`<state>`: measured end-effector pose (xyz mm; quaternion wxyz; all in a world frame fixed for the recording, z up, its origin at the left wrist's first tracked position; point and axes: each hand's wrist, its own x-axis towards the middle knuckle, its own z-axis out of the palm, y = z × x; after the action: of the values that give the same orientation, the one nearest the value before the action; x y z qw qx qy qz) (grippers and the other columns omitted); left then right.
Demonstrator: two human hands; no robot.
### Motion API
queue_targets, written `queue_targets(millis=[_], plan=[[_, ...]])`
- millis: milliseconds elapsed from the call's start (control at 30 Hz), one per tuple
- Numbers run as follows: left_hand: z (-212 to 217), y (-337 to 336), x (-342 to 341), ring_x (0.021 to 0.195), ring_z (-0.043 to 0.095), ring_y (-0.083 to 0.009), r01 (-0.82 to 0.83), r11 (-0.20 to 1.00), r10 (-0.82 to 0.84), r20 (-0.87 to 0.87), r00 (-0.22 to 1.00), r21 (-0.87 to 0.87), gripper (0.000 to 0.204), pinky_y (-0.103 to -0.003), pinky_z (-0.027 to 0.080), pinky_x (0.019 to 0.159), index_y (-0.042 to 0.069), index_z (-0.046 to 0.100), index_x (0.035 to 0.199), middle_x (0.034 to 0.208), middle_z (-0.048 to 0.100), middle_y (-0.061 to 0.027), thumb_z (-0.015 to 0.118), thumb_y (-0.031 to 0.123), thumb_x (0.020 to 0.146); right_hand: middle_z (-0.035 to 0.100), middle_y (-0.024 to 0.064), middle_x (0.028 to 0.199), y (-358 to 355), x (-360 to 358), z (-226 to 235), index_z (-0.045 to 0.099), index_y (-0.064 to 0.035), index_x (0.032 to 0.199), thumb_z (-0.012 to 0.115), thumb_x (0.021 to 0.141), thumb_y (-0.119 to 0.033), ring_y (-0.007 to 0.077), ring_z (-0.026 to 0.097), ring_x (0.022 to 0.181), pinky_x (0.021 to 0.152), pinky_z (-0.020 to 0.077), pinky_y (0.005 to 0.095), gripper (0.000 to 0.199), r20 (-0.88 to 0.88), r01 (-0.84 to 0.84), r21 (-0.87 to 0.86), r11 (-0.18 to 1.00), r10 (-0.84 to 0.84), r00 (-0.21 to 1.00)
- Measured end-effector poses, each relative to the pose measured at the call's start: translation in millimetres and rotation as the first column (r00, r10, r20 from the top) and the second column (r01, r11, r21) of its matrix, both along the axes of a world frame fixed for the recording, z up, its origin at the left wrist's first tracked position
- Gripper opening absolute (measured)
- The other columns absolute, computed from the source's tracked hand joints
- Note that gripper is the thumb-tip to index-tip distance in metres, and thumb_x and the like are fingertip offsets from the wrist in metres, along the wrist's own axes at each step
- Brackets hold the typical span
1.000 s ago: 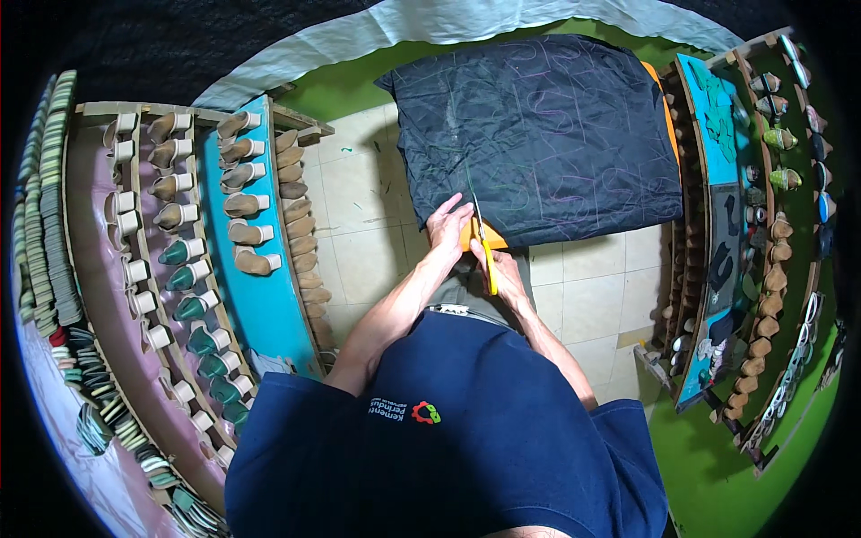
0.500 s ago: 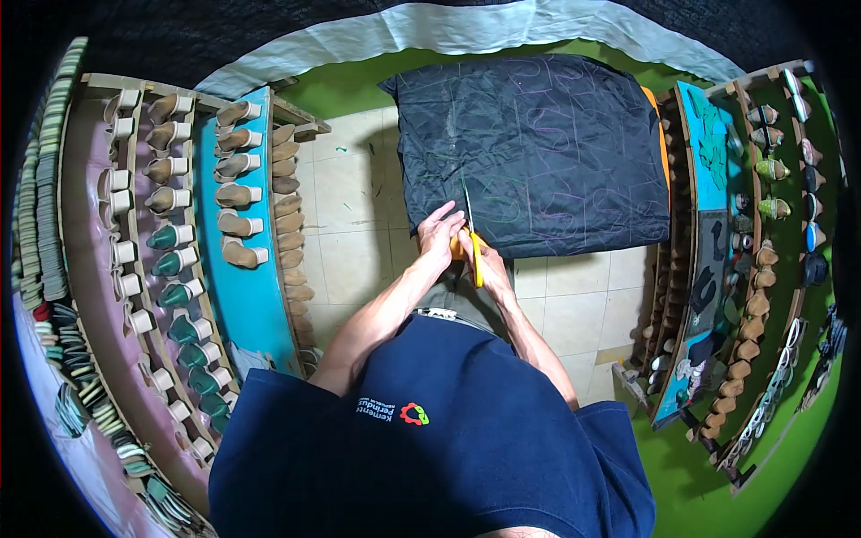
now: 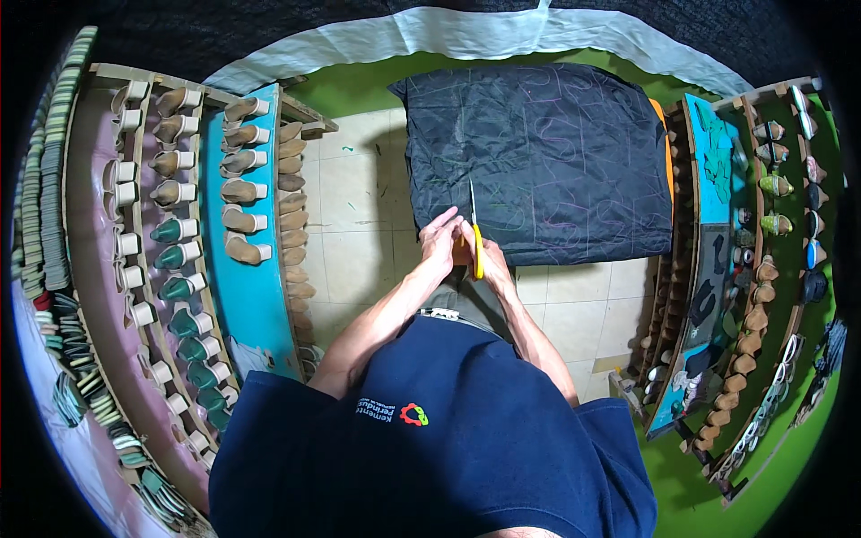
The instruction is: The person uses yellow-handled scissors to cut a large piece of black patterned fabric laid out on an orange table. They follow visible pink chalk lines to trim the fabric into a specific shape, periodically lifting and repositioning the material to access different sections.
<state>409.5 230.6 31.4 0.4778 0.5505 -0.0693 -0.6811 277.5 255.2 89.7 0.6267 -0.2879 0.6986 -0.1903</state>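
Partly curled hands [image 3: 437,244], right [image 3: 497,262] gripping yellow scissors [image 3: 478,256]

Over my remote feed I count two hands [image 3: 438,245], one pair of scissors [image 3: 478,258], one black cloth [image 3: 556,161], six brown shoes [image 3: 239,191] on the left turquoise board [image 3: 238,309], and two lime-green shoes [image 3: 775,186] at right.

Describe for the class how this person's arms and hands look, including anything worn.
The left hand and right hand wear no gloves. Both forearms are bare, with no watch visible. Wide, short, dark blue sleeves cover the upper arms.
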Motion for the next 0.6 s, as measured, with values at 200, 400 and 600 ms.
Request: queue_targets(millis=[200,400,600], plan=[[5,1,1,0.089,0.067,-0.0139,-0.022,1.000,0.022,-0.014,1.000,-0.006,0.039,-0.026,0.056,0.082,-0.005,0.062,0.132,0.103,0.072,-0.0116,0.066,-0.003,0.093,0.051,-0.0009,0.055,2,-1,-1,0.059,-0.0077,0.067,0.064,0.081,-0.079,0.0118,0.050,0.047,0.045,0.0385,0.0284,0.073,-0.060,0.028,-0.070,0.997,-0.032,0.998],[9,3,5,0.093,0.068,-0.0159,-0.019,0.999,0.016,-0.074,0.997,-0.042,0.038,-0.026,0.056,0.085,-0.004,0.061,0.132,0.108,0.071,-0.0131,0.064,-0.001,0.095,0.058,0.0031,0.065,-11,0,-4,0.063,-0.0044,0.073,0.061,0.078,-0.084,0.0151,0.056,0.063,0.057,0.0417,0.0312,0.080,0.001,0.015,0.016,1.000,-0.015,1.000],[28,-1,2,0.105,0.069,-0.0223,-0.047,0.999,0.048,-0.083,0.995,0.009,0.041,-0.029,0.056,0.093,-0.006,0.056,0.137,0.119,0.069,-0.0181,0.060,-0.003,0.097,0.060,0.0032,0.070,-34,2,-5,0.064,-0.0044,0.077,0.058,0.078,-0.087,0.0153,0.056,0.069,0.060,0.0417,0.0315,0.083,0.009,0.014,0.019,1.000,-0.014,1.000]])
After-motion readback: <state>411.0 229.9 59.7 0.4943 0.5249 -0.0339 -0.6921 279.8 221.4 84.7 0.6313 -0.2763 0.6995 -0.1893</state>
